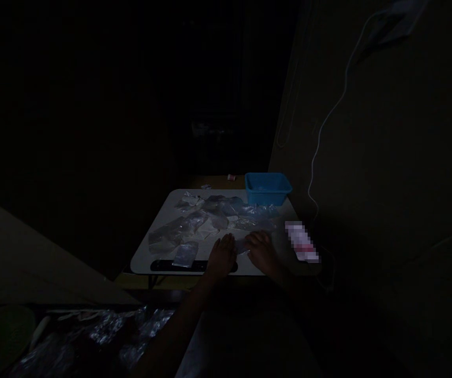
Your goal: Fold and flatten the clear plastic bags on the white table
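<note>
Between my hands, near the front edge of a small white table (141,260), lies a small clear plastic bag (242,246). My left hand (222,257) rests palm down beside its left edge, fingers stretched forward. On the other side my right hand (263,251) has its fingers bent over the bag's right part, closed on it as far as the dim light shows. Several crumpled clear plastic bags (184,228) spread across the tabletop. To the left a flat, folded plastic bag (185,254) lies over a dark slot (161,265) along the table's front.
A blue plastic basin (267,197) stands at the table's back right corner. At the right edge lies a blurred-out phone-like object (301,241), near a white cable (320,131) along the wall. More shiny plastic (108,326) and a green basin (3,338) are at lower left.
</note>
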`<state>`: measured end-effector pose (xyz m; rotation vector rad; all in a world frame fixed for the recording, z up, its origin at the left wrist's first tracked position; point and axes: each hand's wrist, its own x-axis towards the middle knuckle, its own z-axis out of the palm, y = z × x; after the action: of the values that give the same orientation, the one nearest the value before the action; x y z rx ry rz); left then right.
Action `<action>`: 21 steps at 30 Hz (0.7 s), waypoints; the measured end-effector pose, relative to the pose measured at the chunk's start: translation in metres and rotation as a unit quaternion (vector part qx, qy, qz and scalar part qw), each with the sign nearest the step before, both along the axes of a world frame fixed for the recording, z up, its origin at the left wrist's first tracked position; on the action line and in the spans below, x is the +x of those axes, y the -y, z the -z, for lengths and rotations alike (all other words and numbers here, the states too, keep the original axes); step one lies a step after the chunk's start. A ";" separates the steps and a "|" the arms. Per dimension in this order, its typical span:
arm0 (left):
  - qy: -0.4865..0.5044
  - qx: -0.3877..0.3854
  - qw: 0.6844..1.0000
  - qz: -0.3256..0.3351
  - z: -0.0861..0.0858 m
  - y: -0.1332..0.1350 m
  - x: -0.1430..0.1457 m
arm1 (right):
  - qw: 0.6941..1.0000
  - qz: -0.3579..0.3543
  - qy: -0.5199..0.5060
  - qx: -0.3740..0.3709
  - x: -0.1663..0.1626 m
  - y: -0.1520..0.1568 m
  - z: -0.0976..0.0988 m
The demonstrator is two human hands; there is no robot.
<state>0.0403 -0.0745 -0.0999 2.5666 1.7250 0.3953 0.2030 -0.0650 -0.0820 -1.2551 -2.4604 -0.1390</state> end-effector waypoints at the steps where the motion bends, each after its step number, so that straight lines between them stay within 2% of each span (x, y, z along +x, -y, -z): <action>1: 0.018 -0.003 1.000 0.000 0.000 0.000 0.000 | 1.000 -0.002 -0.010 0.002 0.000 0.000 0.000; 5: 0.161 -0.014 0.987 0.001 0.001 -0.001 -0.006 | 0.998 -0.001 -0.067 0.008 0.002 0.000 0.002; 9: 0.354 -0.013 0.935 0.004 0.002 -0.003 -0.016 | 0.990 0.009 -0.138 -0.005 0.002 -0.002 0.002; 12: 0.410 -0.030 0.910 0.053 -0.002 -0.001 -0.019 | 0.979 0.003 -0.199 -0.038 -0.003 -0.005 -0.002; 14: 0.422 -0.049 0.903 0.059 -0.004 0.000 -0.018 | 0.965 -0.005 -0.250 -0.076 -0.008 -0.008 -0.003; 16: 0.435 -0.061 0.898 0.038 -0.004 0.001 -0.018 | 0.938 -0.007 -0.318 -0.134 -0.012 -0.012 -0.002; 19: 0.456 -0.059 0.888 -0.015 0.001 0.000 -0.020 | 0.865 0.013 -0.446 -0.229 -0.017 -0.018 0.002; 21: 0.475 -0.059 0.877 -0.042 0.004 -0.001 -0.021 | 0.827 0.029 -0.498 -0.259 -0.018 -0.023 0.005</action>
<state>0.0188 -0.0734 -0.1044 1.6806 1.3734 1.2378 0.1854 -0.0423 -0.0871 -1.1427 -1.5420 0.9842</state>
